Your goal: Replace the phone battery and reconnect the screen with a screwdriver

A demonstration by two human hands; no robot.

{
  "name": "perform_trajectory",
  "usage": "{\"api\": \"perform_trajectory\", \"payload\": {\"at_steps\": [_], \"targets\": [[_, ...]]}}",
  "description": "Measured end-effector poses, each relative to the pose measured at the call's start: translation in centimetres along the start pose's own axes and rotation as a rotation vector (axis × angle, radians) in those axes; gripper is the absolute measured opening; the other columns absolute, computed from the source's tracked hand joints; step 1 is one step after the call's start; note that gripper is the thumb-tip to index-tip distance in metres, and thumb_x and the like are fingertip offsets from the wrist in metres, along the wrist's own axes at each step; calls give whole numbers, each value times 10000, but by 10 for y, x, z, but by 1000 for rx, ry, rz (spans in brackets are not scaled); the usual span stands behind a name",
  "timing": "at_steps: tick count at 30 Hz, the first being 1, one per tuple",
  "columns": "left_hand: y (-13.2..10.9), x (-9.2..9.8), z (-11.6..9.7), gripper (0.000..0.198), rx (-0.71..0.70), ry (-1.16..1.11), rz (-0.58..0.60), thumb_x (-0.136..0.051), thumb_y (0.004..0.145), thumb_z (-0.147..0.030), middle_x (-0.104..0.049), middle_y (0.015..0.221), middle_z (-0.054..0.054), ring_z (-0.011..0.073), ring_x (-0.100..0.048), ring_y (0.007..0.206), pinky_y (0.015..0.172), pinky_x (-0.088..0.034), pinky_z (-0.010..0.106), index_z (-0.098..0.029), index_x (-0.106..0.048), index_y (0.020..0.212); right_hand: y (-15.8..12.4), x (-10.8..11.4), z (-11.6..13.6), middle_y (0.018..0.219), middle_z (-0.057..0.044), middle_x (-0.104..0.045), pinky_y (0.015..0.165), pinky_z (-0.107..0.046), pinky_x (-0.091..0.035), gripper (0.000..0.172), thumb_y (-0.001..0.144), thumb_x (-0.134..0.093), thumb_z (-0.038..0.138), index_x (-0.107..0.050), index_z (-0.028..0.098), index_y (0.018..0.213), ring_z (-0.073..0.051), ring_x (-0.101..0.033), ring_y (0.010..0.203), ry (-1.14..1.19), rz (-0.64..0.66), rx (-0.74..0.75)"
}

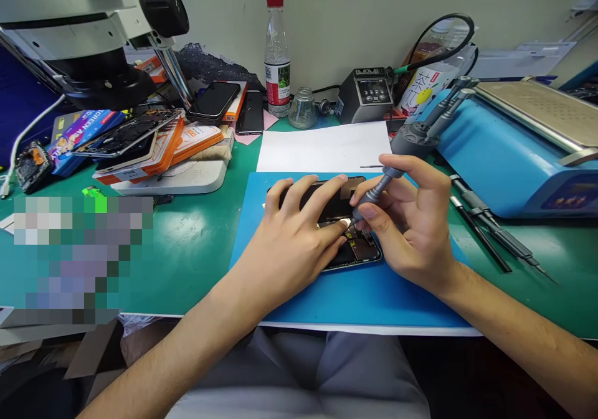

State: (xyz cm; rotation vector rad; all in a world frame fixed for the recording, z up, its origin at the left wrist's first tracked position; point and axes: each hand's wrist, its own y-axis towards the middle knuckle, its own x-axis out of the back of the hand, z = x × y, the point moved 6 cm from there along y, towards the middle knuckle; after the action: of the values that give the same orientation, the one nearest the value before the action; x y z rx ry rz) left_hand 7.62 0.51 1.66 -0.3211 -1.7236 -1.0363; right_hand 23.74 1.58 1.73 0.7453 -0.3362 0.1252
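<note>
An opened phone (367, 254) lies on a blue mat (364, 304), its inner parts exposed, with a dark panel (329, 204) beside it on the far side. Across both rests my left hand (294, 238), fingers spread, the index fingertip close to the driver's tip; its thumb is partly hidden. My right hand (415, 220) grips a grey screwdriver (413, 139) with a bulky, several-armed top end. The driver leans to the right, and its tip points down into the phone's interior near the left fingertips.
Another grey screwdriver (498, 220) and a black rod (481, 235) lie right of the mat. A blue machine (499, 157) stands beyond. White paper (322, 148), a bottle (277, 64), a glass jar (303, 109) and a control box (367, 95) sit behind. A microscope (98, 45) overhangs stacked phones and boxes.
</note>
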Motion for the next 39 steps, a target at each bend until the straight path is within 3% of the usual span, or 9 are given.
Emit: {"api": "perform_trajectory", "payload": {"at_steps": [5, 39], "targets": [[1, 0, 0, 249, -5, 16, 4, -595, 1072, -358, -441, 1713, 72, 366, -416, 1512, 1216, -313, 618, -308, -801, 1203, 1, -1, 3, 1036, -15, -646, 573, -281, -599, 586, 999, -672, 173, -441, 399, 1488, -165, -653, 819, 52, -9, 5], [2, 0, -1, 239, 6, 34, 17, -611, 1063, -344, -443, 1713, 58, 365, -420, 1498, 1202, -322, 623, -340, -801, 1208, -1, -1, 6, 1071, -13, -646, 616, -335, -637, 600, 996, -694, 205, -435, 427, 1490, -161, -655, 782, 67, 1, -16]]}}
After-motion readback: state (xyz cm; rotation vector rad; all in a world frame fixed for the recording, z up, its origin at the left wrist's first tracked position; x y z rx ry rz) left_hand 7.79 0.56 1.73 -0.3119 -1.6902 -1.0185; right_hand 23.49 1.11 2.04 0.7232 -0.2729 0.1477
